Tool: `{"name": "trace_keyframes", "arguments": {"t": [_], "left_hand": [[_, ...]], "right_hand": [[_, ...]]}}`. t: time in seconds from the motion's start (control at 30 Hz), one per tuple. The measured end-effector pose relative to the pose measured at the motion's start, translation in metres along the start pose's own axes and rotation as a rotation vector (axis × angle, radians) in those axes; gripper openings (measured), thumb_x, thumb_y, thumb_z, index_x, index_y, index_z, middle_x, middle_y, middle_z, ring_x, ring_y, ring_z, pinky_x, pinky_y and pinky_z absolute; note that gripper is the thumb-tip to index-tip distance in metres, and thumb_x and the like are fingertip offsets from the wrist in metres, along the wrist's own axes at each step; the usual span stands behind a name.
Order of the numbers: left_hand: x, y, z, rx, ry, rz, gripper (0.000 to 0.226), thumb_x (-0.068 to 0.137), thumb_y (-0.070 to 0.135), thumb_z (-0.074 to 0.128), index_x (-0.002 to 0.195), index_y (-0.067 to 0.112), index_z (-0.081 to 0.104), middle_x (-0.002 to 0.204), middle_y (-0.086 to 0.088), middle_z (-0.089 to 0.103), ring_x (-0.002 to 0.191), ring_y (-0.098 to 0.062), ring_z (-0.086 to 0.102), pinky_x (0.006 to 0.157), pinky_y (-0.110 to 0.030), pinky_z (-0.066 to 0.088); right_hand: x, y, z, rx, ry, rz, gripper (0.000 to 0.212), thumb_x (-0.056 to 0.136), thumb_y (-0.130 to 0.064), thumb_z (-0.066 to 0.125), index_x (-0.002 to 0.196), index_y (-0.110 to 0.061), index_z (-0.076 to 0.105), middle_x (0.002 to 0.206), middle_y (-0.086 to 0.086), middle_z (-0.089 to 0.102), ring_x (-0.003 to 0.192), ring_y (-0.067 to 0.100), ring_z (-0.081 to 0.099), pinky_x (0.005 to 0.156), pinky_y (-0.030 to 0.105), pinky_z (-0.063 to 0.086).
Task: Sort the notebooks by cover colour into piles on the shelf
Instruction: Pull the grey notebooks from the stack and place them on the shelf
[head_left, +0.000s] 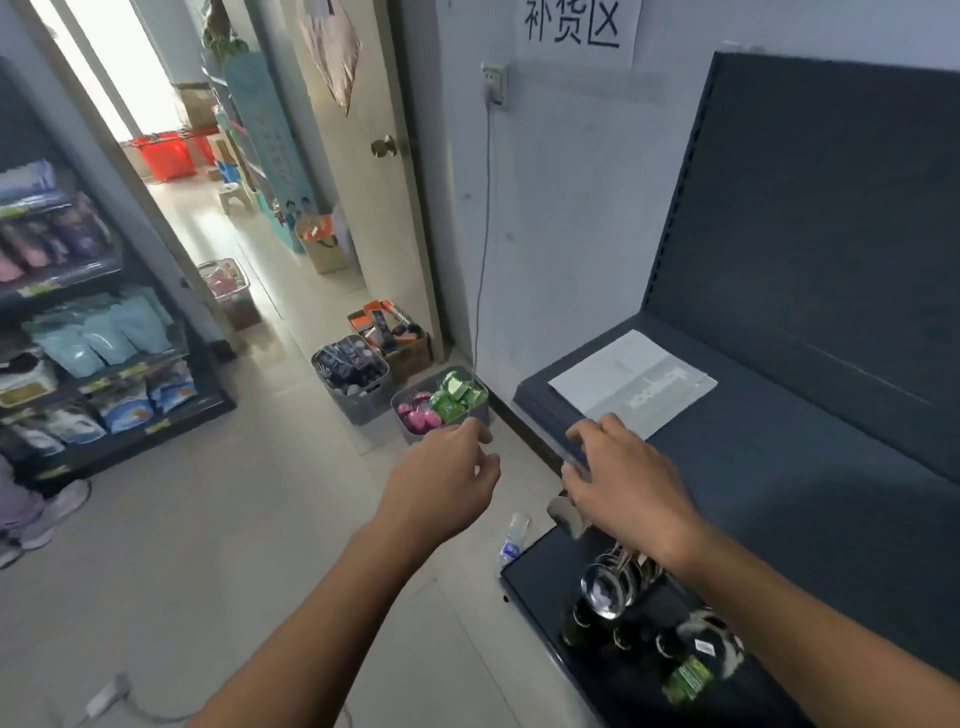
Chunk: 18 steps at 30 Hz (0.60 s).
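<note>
A pile is judged as being started: one pale notebook (636, 384) is lying flat on the shelf (810, 467). The right hand (618, 478) is being held curled at the shelf's front edge, near the notebook; whether anything is being gripped cannot be told. The left hand (447, 473) is being held loosely curled and empty. A matching cover is being called for next.

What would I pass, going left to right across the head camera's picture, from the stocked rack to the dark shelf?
Stocked rack of packets → grey basket of dark packs → grey basket of green and pink packs → flat white booklet, lying on the dark shelf.
</note>
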<state>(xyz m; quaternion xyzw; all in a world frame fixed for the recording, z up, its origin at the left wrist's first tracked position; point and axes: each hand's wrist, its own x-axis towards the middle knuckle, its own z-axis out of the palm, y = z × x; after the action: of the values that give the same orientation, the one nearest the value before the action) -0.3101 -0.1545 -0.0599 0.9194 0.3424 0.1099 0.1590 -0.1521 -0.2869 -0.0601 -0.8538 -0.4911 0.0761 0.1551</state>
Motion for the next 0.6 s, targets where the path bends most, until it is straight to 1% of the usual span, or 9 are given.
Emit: {"name": "trace_keyframes", "arguments": {"t": [0.07,0.13,0.23,0.33,0.4,0.5,0.6], "left_hand": [[0.027,-0.003,0.001,-0.006,-0.006,0.051,0.023,0.099,0.037,0.049,0.116,0.024,0.058,0.1,0.011,0.067,0.084,-0.009,0.059,0.072,-0.028,0.05],[0.053,-0.003,0.005,-0.012,-0.024,0.102,0.024,0.098,0.037,0.049,0.117,0.024,0.058,0.1,0.01,0.067,0.085,-0.01,0.061,0.074,-0.032,0.055],[0.096,0.001,0.011,-0.013,-0.063,0.153,0.024,0.098,0.038,0.049,0.116,0.025,0.059,0.102,0.009,0.067,0.087,-0.01,0.062,0.076,-0.035,0.057],[0.139,0.01,0.02,-0.012,-0.099,0.196,0.025,0.098,0.038,0.048,0.116,0.025,0.059,0.102,0.008,0.067,0.088,-0.011,0.063,0.077,-0.036,0.057],[0.164,0.02,0.026,-0.015,-0.143,0.229,0.026,0.098,0.038,0.047,0.116,0.025,0.059,0.102,0.008,0.067,0.088,-0.012,0.064,0.077,-0.038,0.057],[0.199,0.033,0.039,-0.008,-0.175,0.296,0.024,0.097,0.038,0.047,0.114,0.025,0.059,0.101,0.007,0.066,0.086,-0.013,0.063,0.076,-0.037,0.057],[0.225,0.045,0.054,-0.027,-0.213,0.354,0.023,0.097,0.034,0.049,0.116,0.022,0.056,0.103,0.002,0.063,0.088,-0.019,0.062,0.076,-0.038,0.054]], "right_hand": [[0.018,0.004,0.002,-0.008,0.02,0.05,0.031,0.099,-0.038,0.049,0.126,-0.024,0.051,0.124,-0.003,0.051,0.102,0.018,0.059,0.083,0.035,0.05],[0.037,0.01,0.005,-0.025,0.035,0.091,0.031,0.099,-0.039,0.049,0.126,-0.024,0.051,0.123,-0.003,0.051,0.099,0.017,0.058,0.076,0.031,0.045],[0.065,0.024,0.01,-0.028,0.036,0.141,0.03,0.099,-0.037,0.048,0.126,-0.023,0.051,0.123,-0.003,0.05,0.101,0.017,0.057,0.073,0.03,0.04],[0.087,0.042,0.011,-0.009,0.042,0.189,0.033,0.099,-0.036,0.049,0.13,-0.023,0.05,0.128,-0.002,0.049,0.107,0.019,0.055,0.074,0.032,0.041],[0.097,0.054,0.012,0.0,0.041,0.24,0.035,0.098,-0.035,0.049,0.131,-0.023,0.05,0.129,-0.003,0.047,0.112,0.019,0.054,0.076,0.033,0.045],[0.109,0.068,0.012,0.011,0.043,0.325,0.033,0.097,-0.035,0.049,0.127,-0.021,0.051,0.127,-0.001,0.047,0.114,0.019,0.051,0.08,0.035,0.05],[0.112,0.079,0.011,0.035,0.035,0.46,0.032,0.096,-0.033,0.05,0.124,-0.019,0.052,0.127,0.0,0.043,0.115,0.02,0.047,0.079,0.035,0.05]]}}
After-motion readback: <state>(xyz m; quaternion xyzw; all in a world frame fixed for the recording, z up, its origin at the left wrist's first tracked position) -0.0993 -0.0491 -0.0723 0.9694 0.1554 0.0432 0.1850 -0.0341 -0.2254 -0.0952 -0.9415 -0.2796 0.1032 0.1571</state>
